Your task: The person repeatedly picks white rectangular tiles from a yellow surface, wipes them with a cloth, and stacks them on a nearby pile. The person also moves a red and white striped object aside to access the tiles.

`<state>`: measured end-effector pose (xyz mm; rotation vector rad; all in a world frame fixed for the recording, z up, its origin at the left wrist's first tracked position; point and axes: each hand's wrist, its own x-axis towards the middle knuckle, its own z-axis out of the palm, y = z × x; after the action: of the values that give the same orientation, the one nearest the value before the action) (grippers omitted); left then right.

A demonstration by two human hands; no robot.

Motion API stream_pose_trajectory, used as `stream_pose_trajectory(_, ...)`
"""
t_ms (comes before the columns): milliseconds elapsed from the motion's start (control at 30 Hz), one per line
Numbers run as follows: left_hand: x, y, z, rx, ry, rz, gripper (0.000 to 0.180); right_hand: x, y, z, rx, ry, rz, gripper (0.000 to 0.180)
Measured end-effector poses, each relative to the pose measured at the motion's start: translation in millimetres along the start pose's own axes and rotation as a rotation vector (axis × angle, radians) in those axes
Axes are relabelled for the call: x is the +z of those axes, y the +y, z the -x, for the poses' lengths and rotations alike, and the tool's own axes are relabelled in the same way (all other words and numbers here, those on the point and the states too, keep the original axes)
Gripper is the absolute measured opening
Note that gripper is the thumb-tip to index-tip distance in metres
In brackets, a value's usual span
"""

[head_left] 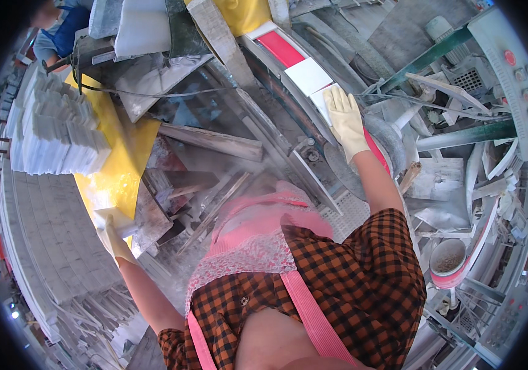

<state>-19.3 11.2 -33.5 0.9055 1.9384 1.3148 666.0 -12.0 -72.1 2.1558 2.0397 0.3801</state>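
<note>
2 gloved hands — right (345, 120) on white tile (325, 102), left (113, 237) seemingly gripping another (113, 219).

A dusty stone-cutting workshop in bright daylight. Far left, stacks of pale cut tiles (54, 132) stand beside a yellow sheet (119, 166). Near left, rows of grey slabs (60, 246) cover the floor. To the right, a grey control panel (514, 80) with round buttons sits above green metal framing (430, 55). Grey dust coats broken offcuts (437, 191) near right.
</note>
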Motion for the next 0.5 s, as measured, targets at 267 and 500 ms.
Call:
stream_pose_trajectory(267, -2.2, -4.7, -5.3, -0.027, 0.012, -0.021, 0.058, 27.6, 14.5, 11.3, -0.051, 0.133, -0.111, 0.079)
stream_pose_trajectory(500, -2.1, 14.4, 12.8, -0.022, -0.034, -0.133, 0.073, -49.0, -5.2, -8.9, 0.396, -0.082, -0.665, 0.059)
